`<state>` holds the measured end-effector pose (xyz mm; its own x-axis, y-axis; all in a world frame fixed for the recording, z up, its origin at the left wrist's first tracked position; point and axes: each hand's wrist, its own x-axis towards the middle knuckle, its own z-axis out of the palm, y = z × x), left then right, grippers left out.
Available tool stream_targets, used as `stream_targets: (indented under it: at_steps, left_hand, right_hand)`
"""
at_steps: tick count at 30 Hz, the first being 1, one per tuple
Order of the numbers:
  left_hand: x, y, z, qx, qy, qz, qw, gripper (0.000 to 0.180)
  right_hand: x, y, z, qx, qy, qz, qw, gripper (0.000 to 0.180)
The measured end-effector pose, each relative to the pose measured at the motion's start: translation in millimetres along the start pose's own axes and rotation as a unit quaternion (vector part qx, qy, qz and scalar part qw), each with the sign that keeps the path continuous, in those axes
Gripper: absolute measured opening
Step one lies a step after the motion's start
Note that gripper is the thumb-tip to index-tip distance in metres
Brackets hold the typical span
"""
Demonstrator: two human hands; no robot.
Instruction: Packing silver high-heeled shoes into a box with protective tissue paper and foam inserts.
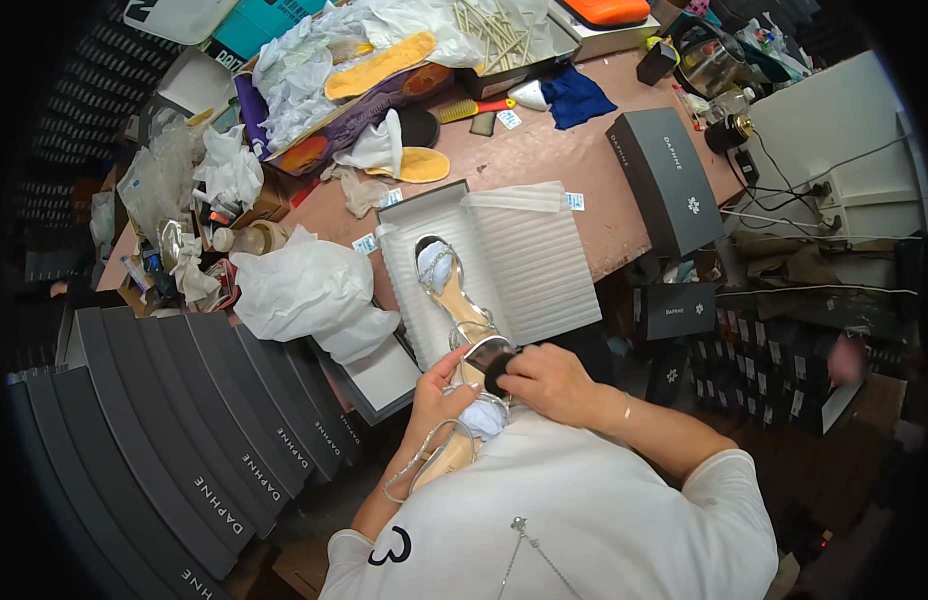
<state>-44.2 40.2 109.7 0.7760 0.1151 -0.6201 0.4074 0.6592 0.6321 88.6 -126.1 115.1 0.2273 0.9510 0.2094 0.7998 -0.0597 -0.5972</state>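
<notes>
Left hand (445, 396) holds a silver sandal (450, 459) aslant, toe pointing forward-right.

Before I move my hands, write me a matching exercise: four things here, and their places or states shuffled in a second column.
Things:
1. Left hand
2. Right hand
3. Sandal farther from the white shirt
4. Brush

Places and states:
A. Red and yellow, on the pink table
B. Pinching a small black thing
C. Holding the sandal nearer the shirt
D. Over the white lining of the open box, toe end pointing away from the person

Right pairs: 1-C; 2-B; 3-D; 4-A
</notes>
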Motion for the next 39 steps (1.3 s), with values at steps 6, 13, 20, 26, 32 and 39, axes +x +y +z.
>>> stream_targets:
  at_steps: [6,13,20,26,32,39]
  left_hand:
    - [-13.1,-0.1,-7.9,-0.004,0.003,0.003,1.000,0.057]
    - [-17.2,-6.5,-15.1,0.000,0.046,0.012,0.999,0.058]
    - [-18.6,-2.3,-13.7,-0.006,0.034,0.025,0.999,0.058]
    - [-19.0,11.5,-3.4,0.003,0.014,0.061,0.998,0.057]
    - [-13.8,6.8,-12.6,-0.028,0.023,0.088,0.995,0.058]
    - [-8.5,3.0,-10.2,-0.014,0.028,0.086,0.996,0.058]
  right_hand:
    - [10.1,-7.6,11.4,0.031,0.046,0.045,0.997,0.016]
    - [30.2,-3.0,25.2,0.063,0.097,0.067,0.991,0.021]
    - [12.5,-9.7,13.5,0.077,0.050,0.042,0.995,0.024]
    - [60.6,38.9,8.0,0.103,0.173,0.135,0.970,0.021]
    - [35.8,34.1,-16.1,0.179,0.136,0.213,0.951,0.030]
    - [46.5,-9.3,0.6,0.046,0.014,-0.002,0.999,0.031]
